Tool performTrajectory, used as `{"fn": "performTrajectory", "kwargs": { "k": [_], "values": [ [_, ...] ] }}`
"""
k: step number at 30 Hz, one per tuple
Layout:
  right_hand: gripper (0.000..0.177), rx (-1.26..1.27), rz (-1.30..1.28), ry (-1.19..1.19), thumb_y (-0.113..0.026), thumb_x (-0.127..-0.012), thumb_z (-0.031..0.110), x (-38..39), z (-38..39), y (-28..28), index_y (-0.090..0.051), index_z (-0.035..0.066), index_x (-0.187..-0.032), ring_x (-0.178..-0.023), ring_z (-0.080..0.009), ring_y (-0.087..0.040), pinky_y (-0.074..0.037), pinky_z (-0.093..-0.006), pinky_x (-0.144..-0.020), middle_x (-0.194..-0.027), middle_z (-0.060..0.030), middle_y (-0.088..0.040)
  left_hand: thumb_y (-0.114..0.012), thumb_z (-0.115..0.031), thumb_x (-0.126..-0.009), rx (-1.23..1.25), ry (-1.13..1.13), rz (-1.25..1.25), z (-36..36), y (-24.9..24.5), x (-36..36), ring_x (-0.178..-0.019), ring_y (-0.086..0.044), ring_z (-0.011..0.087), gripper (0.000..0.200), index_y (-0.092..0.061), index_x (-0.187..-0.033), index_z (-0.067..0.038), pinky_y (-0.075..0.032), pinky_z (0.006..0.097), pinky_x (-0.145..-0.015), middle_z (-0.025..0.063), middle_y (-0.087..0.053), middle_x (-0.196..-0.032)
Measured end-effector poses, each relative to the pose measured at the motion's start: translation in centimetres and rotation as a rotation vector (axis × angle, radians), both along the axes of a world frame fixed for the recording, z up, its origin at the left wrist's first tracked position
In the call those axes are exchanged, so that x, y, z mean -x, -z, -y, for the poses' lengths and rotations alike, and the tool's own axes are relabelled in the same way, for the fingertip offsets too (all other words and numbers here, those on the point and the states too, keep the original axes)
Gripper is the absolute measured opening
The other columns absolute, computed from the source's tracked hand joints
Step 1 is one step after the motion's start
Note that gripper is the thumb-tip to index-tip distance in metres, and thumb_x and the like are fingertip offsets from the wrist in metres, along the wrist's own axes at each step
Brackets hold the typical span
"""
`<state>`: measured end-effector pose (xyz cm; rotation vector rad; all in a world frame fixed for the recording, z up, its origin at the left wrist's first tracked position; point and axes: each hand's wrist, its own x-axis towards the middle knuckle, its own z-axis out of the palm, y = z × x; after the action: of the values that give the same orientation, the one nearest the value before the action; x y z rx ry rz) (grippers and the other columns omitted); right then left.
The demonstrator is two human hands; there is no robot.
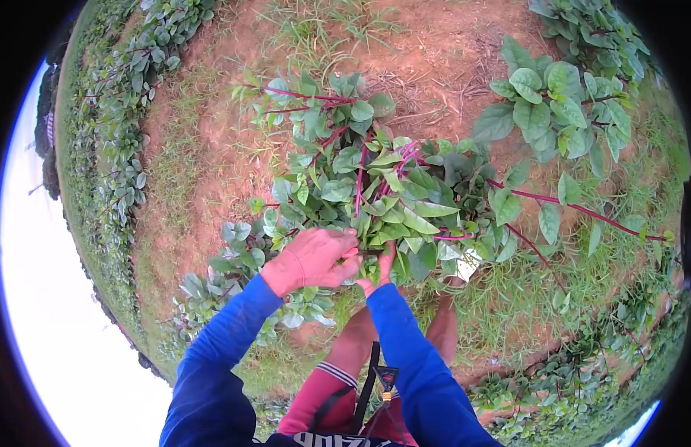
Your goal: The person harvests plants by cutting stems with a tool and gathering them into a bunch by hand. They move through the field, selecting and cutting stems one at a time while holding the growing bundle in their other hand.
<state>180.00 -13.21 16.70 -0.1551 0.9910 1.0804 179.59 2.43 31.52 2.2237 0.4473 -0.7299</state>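
Observation:
My right hand (381,270) is closed around the lower end of a bunch of leafy stems (405,212), with bright green leaves and purple-red stalks pointing away from me. Close beside it on the left, my left hand (312,257) has its fingers bent together at the base of the bunch. A small pinkish-red bit shows at its fingertips, and a thin dark strip lies between the two hands; I cannot make out what they are. Under and around the bunch grows a leafy vine plant (338,190) with thick purple stems, partly hidden by it.
A long purple stem (576,206) reaches out to the right. Another leafy plant (554,104) grows at the upper right. Rows of plants (125,127) run along the left. Reddish soil (233,89) and grass (509,320) surround me. A white scrap (467,265) lies near my legs.

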Motion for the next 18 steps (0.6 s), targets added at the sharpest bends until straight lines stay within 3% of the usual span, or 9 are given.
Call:
{"fn": "performTrajectory", "kwargs": {
  "k": [1,2,4,6,8,11,13,16,18],
  "values": [
    [0.052,0.155,-0.02,0.023,-0.059,-0.09,0.051,0.0,-0.7,0.1,-0.062,0.007,-0.116,-0.101,-0.0301,-0.062,-0.052,-0.0451,-0.087,-0.108,-0.0145,-0.065,-0.058,-0.031,-0.091,0.033,-0.012,0.068,-0.9,0.9,-0.9,-0.075,-0.064,0.0418,0.029,-0.06,-0.098,-0.003,-0.05,0.0488,-0.066,0.0223,-0.064,-0.082],
    [0.052,0.159,-0.018,0.026,-0.059,-0.09,0.051,-0.2,-1.1,0.3,-0.062,0.007,-0.116,-0.101,-0.0301,-0.062,-0.052,-0.0451,-0.087,-0.108,-0.0145,-0.065,-0.057,-0.03,-0.092,0.065,-0.022,0.137,-1.9,1.8,-1.9,-0.073,-0.063,0.0428,0.026,-0.057,-0.094,-0.004,-0.049,0.0498,-0.066,0.022,-0.062,-0.079],
    [0.045,-0.244,-0.077,0.121,-0.061,-0.087,0.048,-0.5,-1.2,0.6,-0.061,0.007,-0.106,-0.091,-0.0295,-0.057,-0.05,-0.041,-0.079,-0.098,-0.0154,-0.06,-0.052,-0.028,-0.094,0.057,-0.242,0.202,-3.8,3.1,-5.0,-0.071,-0.06,0.0444,0.024,-0.052,-0.091,-0.004,-0.046,0.0518,-0.064,0.0223,-0.059,-0.074],
    [0.041,-0.179,-0.127,0.12,-0.062,-0.084,0.045,-0.5,-1.1,0.0,-0.057,0.007,-0.097,-0.085,-0.0274,-0.05,-0.046,-0.0371,-0.075,-0.092,-0.0137,-0.053,-0.047,-0.03,-0.096,-0.097,-0.228,0.121,-6.2,6.4,-7.8,-0.074,-0.06,0.0464,0.026,-0.052,-0.094,-0.004,-0.046,0.0542,-0.067,0.0224,-0.061,-0.077],
    [0.041,-0.269,-0.166,0.167,-0.061,-0.085,0.046,0.0,-0.4,0.1,-0.056,0.007,-0.098,-0.086,-0.0269,-0.049,-0.046,-0.0372,-0.077,-0.094,-0.0128,-0.051,-0.043,-0.033,-0.097,-0.311,-0.091,0.039,-8.4,11.1,-9.8,-0.083,-0.063,0.0468,0.033,-0.056,-0.102,-0.003,-0.048,0.0558,-0.074,0.024,-0.066,-0.086],
    [0.043,-0.241,-0.181,0.162,-0.061,-0.085,0.048,-0.5,0.7,-0.2,-0.056,0.008,-0.098,-0.087,-0.0261,-0.049,-0.045,-0.0365,-0.076,-0.092,-0.0114,-0.049,-0.043,-0.036,-0.097,-0.424,0.057,-0.139,-11.3,16.0,-11.7,-0.096,-0.063,0.045,0.04,-0.061,-0.11,-0.003,-0.049,0.0552,-0.084,0.0257,-0.068,-0.099],
    [0.045,-0.323,-0.169,0.182,-0.06,-0.085,0.051,-1.3,1.5,-0.6,-0.056,0.009,-0.098,-0.086,-0.0247,-0.049,-0.045,-0.0352,-0.074,-0.09,-0.0092,-0.049,-0.045,-0.039,-0.095,-0.313,0.108,-0.17,-12.7,17.3,-12.0,-0.105,-0.062,0.0441,0.043,-0.065,-0.113,-0.005,-0.049,0.0531,-0.092,0.0264,-0.067,-0.108],
    [0.045,-0.316,-0.147,0.222,-0.059,-0.086,0.053,-2.4,2.2,-1.0,-0.057,0.01,-0.099,-0.084,-0.0241,-0.049,-0.045,-0.0345,-0.071,-0.089,-0.0077,-0.048,-0.046,-0.04,-0.094,-0.318,0.303,-0.377,-10.4,16.7,-12.2,-0.107,-0.061,0.0443,0.044,-0.066,-0.112,-0.005,-0.047,0.0534,-0.094,0.026,-0.066,-0.109],
    [0.048,-0.367,-0.187,0.198,-0.059,-0.085,0.056,-2.2,2.8,-0.6,-0.059,0.011,-0.102,-0.083,-0.0246,-0.049,-0.046,-0.0346,-0.068,-0.089,-0.0086,-0.049,-0.047,-0.038,-0.094,-0.315,0.365,-0.345,-9.2,15.2,-12.9,-0.106,-0.061,0.0443,0.043,-0.065,-0.115,-0.004,-0.048,0.0527,-0.093,0.0258,-0.066,-0.11]
  ]
}}
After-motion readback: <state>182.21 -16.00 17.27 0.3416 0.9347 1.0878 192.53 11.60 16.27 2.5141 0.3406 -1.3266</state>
